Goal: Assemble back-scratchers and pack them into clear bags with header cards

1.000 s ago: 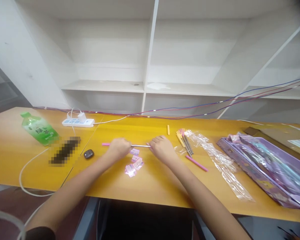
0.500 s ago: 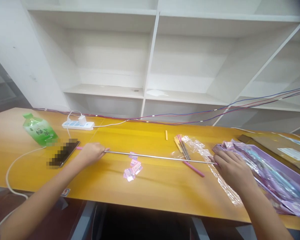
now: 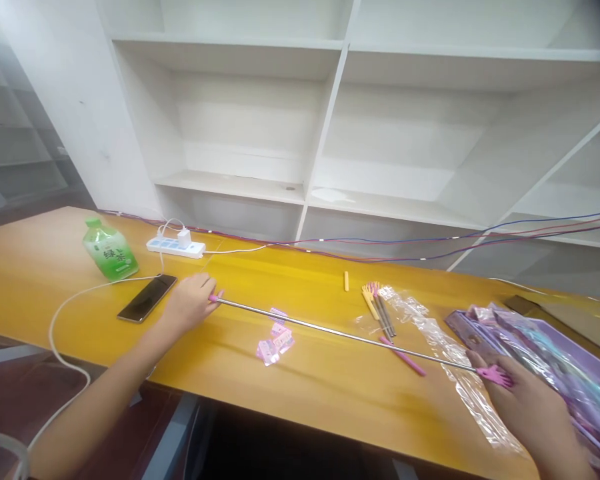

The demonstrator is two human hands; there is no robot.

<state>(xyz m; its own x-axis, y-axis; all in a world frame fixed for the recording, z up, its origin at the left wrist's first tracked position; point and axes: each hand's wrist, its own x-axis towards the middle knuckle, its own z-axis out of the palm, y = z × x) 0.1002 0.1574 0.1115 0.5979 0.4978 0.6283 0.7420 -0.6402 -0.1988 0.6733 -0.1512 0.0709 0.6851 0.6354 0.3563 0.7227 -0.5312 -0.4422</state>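
A telescopic back scratcher point(image 3: 330, 331) stretches across the table between my hands, its thin metal rod pulled out long. My left hand point(image 3: 190, 301) is closed round the pink handle end. At the other end, my right hand point(image 3: 530, 400) grips it beside the pink hand-shaped head, which shows against the fingers. Below the rod lie small pink printed cards point(image 3: 275, 343). Several short back scratchers point(image 3: 383, 317) with yellow and pink heads rest beyond it, near a pink tube point(image 3: 410, 362) that the rod partly crosses and a yellow tube point(image 3: 347, 281).
Clear plastic sleeves point(image 3: 460, 367) lie left of a purple box point(image 3: 560, 333) of wrapped items. A cardboard box point(image 3: 570, 320) stands behind it. To the left are a phone point(image 3: 147, 298), a green bottle point(image 3: 110, 250) and a power strip point(image 3: 175, 247) with cables.
My hands have moved far apart, the right one toward me and to the right, drawing the rod out from short to long. The pink head now shows at my right hand.
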